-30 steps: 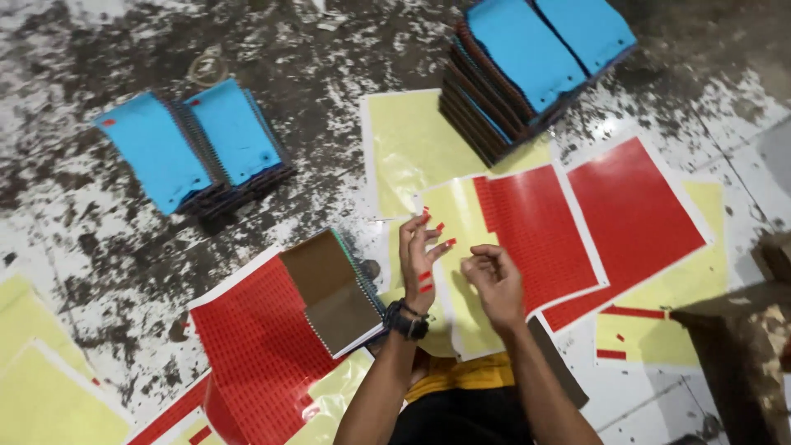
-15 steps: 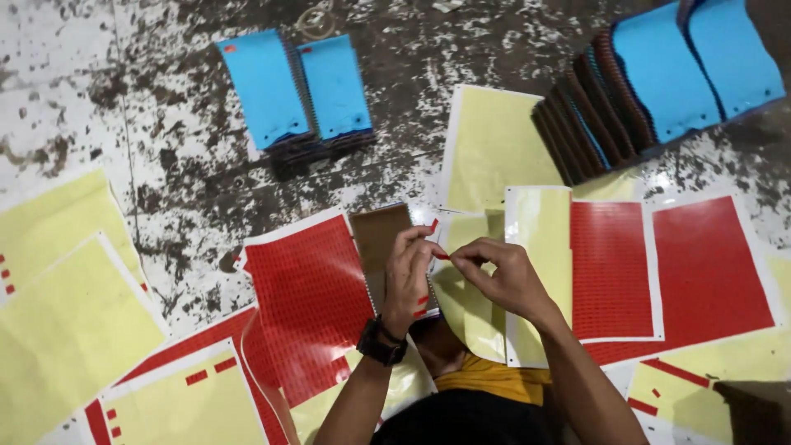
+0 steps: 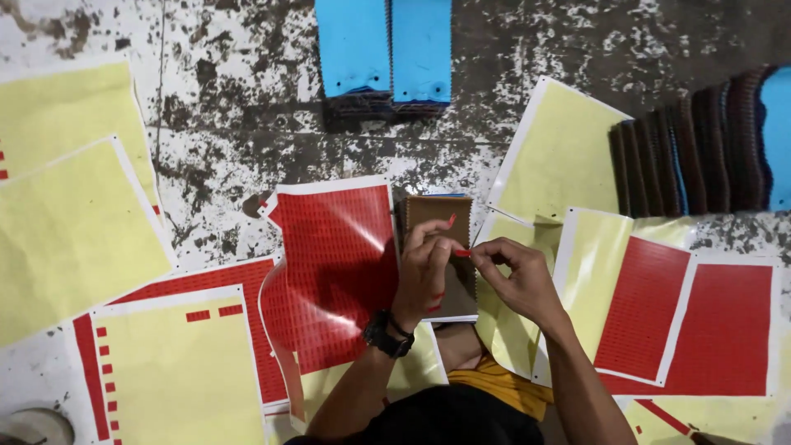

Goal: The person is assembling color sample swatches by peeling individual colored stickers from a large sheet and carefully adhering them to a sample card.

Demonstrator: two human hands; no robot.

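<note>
Head view, looking down. Both hands meet over a small brown notebook [image 3: 441, 247] that lies on the paint-spattered floor [image 3: 247, 124], its spiral edge on the left-hand side.

Left hand [image 3: 424, 272]: fingers curled, resting on the notebook cover, with small red stickers stuck on several fingertips. A dark wristwatch [image 3: 387, 334] sits on that wrist.

Right hand [image 3: 515, 276]: thumb and forefinger pinched on a small red sticker [image 3: 462, 253], which the left-hand fingertips also touch. The sticker is just above the brown cover, between the two hands; whether it already touches the cover cannot be told.

Just left of the left hand: a glossy red sticker sheet [image 3: 338, 264], curled at its edges, touching the notebook's spiral side. Farther left and below: yellow backing sheets [image 3: 74, 231], some with a few red stickers left on them.

Right of the right hand: two red sticker sheets [image 3: 684, 317] on yellow backing, lying side by side.

Beyond the hands, well apart: a stack of blue-covered notebooks [image 3: 383, 49]. Beyond and to the right: a fanned row of dark spiral notebooks [image 3: 700, 148].

Near the body: yellow cloth [image 3: 503, 383] under the right forearm.
</note>
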